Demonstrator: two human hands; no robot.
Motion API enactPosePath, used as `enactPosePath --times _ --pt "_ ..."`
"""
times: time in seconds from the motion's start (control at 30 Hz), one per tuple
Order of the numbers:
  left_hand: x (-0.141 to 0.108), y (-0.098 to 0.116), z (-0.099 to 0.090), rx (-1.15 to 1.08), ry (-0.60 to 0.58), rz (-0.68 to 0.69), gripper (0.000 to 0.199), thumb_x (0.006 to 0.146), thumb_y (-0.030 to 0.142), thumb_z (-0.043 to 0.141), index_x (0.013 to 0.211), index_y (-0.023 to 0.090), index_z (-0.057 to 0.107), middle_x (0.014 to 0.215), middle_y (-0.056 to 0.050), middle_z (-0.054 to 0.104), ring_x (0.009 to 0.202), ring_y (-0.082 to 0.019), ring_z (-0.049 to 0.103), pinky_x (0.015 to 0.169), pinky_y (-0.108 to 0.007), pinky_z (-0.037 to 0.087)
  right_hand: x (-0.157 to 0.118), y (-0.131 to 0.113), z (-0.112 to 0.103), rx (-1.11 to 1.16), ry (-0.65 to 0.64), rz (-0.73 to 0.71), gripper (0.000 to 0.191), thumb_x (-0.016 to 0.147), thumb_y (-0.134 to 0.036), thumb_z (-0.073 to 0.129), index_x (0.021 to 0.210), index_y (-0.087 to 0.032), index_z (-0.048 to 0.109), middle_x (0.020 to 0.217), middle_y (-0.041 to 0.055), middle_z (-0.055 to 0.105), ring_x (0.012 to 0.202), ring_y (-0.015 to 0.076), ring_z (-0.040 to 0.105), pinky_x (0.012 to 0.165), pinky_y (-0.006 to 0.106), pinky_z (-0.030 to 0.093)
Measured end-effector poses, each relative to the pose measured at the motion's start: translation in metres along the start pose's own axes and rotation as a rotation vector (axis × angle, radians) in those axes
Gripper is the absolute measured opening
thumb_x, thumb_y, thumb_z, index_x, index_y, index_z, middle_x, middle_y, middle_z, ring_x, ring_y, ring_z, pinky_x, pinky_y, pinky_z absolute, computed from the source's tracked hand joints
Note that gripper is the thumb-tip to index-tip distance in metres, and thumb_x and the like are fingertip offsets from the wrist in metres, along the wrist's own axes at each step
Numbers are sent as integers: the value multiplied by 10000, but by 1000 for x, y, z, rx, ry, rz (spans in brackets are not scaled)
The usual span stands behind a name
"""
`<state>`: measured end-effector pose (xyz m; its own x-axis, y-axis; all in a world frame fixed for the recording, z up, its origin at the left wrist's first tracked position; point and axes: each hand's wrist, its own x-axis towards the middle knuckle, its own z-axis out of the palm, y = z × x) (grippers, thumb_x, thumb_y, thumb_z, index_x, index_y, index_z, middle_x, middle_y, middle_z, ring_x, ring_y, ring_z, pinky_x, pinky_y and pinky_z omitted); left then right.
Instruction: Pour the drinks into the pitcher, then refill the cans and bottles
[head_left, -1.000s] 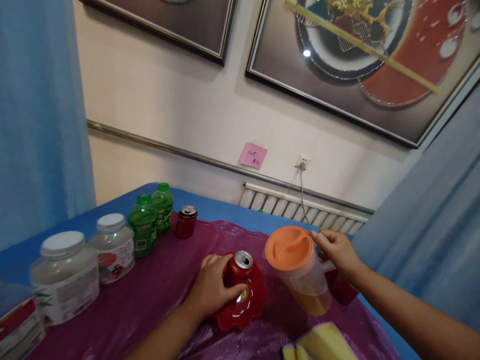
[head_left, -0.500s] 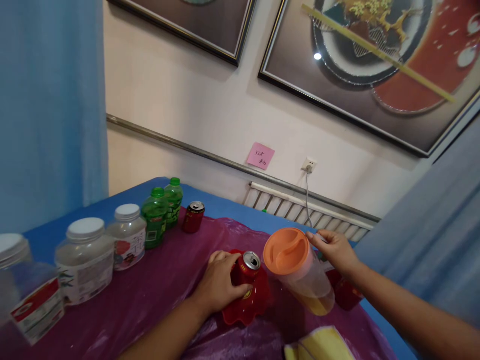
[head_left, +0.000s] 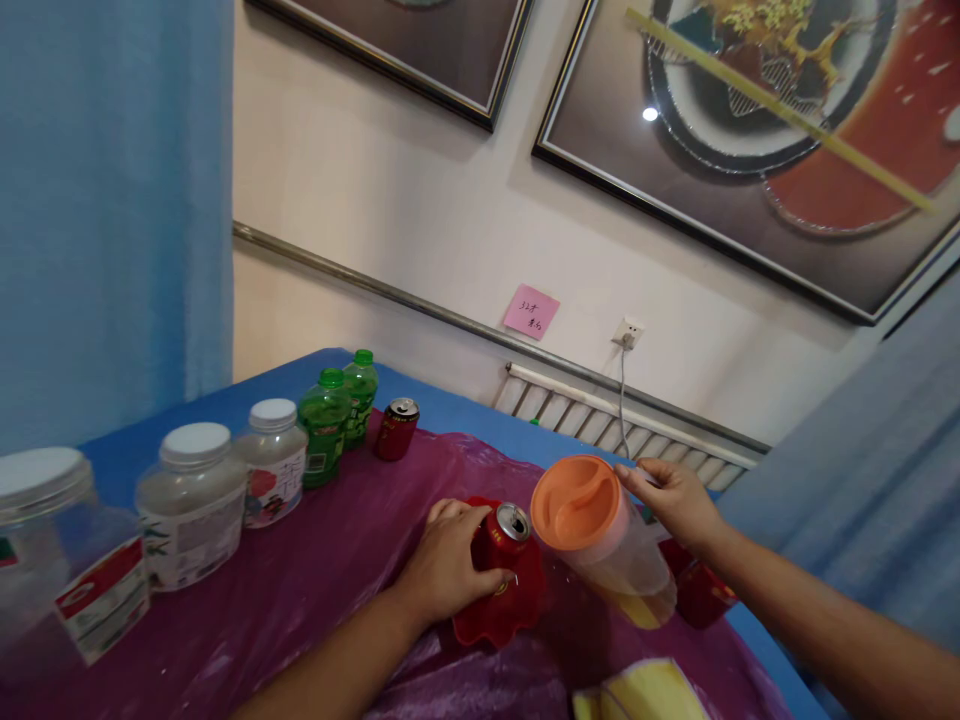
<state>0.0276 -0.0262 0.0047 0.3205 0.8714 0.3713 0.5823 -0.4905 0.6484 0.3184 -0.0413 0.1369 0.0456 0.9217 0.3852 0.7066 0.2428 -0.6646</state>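
Note:
A red drink can (head_left: 504,545) with an open silver top stands in a red dish with a scalloped rim (head_left: 495,628). My left hand (head_left: 448,560) is closed around the can from the left, thumb in front. With my right hand (head_left: 671,500) I grip the handle of a clear plastic pitcher (head_left: 637,570) with an orange lid (head_left: 577,503). The pitcher leans left, its lid beside the can's top, and yellowish liquid lies low inside. Whether any liquid is flowing out, I cannot tell.
Clear jars with white lids (head_left: 196,505), green bottles (head_left: 326,430) and another red can (head_left: 397,430) line the left side. A yellow cloth (head_left: 645,692) lies in front. Red containers (head_left: 701,590) sit partly hidden behind the pitcher. Purple plastic sheeting (head_left: 315,620) covers the blue table (head_left: 450,395).
The view has shifted slightly, so most things appear a little further right. The pitcher's lid is slightly closer to the can. Both hands keep their grips.

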Motion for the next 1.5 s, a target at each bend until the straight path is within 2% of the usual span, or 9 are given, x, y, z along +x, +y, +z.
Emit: enactPosePath --times 0.2,0.97,1.5 --pt "0 -1 1 -4 1 13 635 579 446 855 1163 270 678 1064 -52 701 1038 -311 594 1010 -456 385 -1 -6 1 -15 20 -7 621 747 -719 627 513 -246 300 534 -60 226 506 97 234 440 243 208" --pt "-1 2 0 -22 -7 15 630 568 427 879 1141 263 676 1035 -47 700 1037 -309 581 1000 -445 389 -4 -9 -2 -80 -10 -13 532 790 -600 611 536 -247 306 548 -55 233 507 100 241 434 243 211" --pt "-1 5 -2 -18 -25 12 601 572 430 876 1111 247 684 1040 -51 702 1033 -309 583 1000 -443 383 -4 -18 -4 -124 -1 -17 565 767 -656 595 522 -248 290 553 -55 204 515 99 211 433 243 201"
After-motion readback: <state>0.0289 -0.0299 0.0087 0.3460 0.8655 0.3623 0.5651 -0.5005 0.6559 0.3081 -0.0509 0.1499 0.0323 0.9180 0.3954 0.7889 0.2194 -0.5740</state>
